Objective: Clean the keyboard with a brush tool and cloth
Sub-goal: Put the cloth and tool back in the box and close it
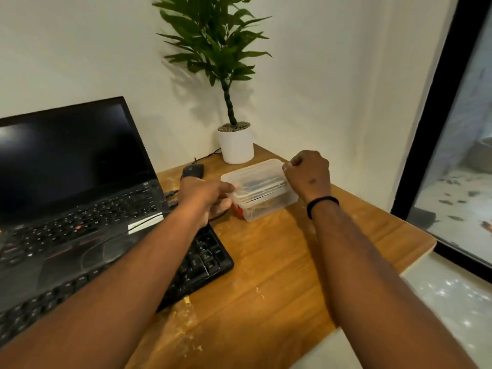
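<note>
Head view: both hands pinch the lid of a plastic box (259, 191), left hand (205, 194), right hand (308, 174); the keyboard (205, 258) looks untouched, brushing and wiping remain.

White walls (319, 75), wooden desk (279, 262), black-framed window (415, 161)

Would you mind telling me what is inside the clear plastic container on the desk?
Through the lid of the clear plastic container, a dark flat item and pale strips show, with something red at its lower left corner. The blur and both hands, left hand and right hand, hide the rest.
</note>
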`<action>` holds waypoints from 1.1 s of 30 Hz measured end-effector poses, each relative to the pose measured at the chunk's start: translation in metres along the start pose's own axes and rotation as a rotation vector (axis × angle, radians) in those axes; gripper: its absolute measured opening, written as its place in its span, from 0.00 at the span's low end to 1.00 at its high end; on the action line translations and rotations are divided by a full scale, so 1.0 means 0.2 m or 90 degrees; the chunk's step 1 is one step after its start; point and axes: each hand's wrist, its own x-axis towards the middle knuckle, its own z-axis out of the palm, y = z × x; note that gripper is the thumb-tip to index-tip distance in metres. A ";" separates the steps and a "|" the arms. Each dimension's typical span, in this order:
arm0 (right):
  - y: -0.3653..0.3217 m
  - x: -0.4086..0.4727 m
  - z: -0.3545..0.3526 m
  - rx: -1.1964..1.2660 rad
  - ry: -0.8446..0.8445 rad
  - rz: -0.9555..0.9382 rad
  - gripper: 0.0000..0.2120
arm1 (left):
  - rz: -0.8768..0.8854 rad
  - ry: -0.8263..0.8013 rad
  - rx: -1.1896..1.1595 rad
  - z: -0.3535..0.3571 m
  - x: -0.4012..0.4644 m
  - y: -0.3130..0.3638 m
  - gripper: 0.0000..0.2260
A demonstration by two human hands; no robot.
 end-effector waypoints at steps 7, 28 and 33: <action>0.01 -0.02 -0.01 0.024 0.022 0.027 0.06 | -0.003 -0.015 0.026 0.00 -0.01 0.00 0.16; 0.03 0.00 -0.14 0.413 -0.183 0.365 0.04 | -0.020 -0.031 0.025 -0.02 0.01 -0.02 0.08; 0.02 -0.01 -0.13 0.410 -0.244 0.359 0.04 | 0.009 0.007 0.037 -0.06 0.05 0.01 0.07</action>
